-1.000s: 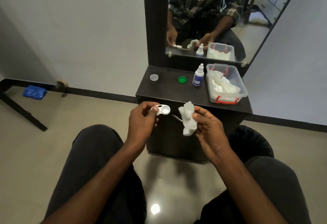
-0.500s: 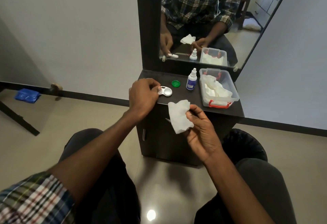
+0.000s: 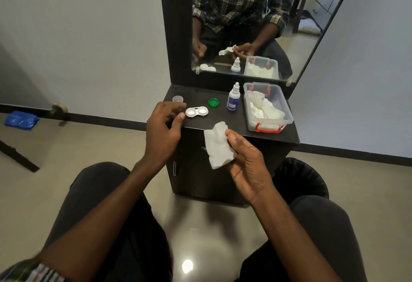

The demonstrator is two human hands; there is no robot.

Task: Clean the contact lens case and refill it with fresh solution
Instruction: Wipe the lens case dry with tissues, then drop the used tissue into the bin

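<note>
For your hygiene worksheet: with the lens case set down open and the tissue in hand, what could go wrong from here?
1. The open contact lens case lies near the cabinet top's front edge, right beside the left hand; a nudge could knock it off.
2. Both caps, the clear one and the green one, lie loose and could get mixed up.
3. The tissue in the right hand's grip could shed lint into the wells.
</note>
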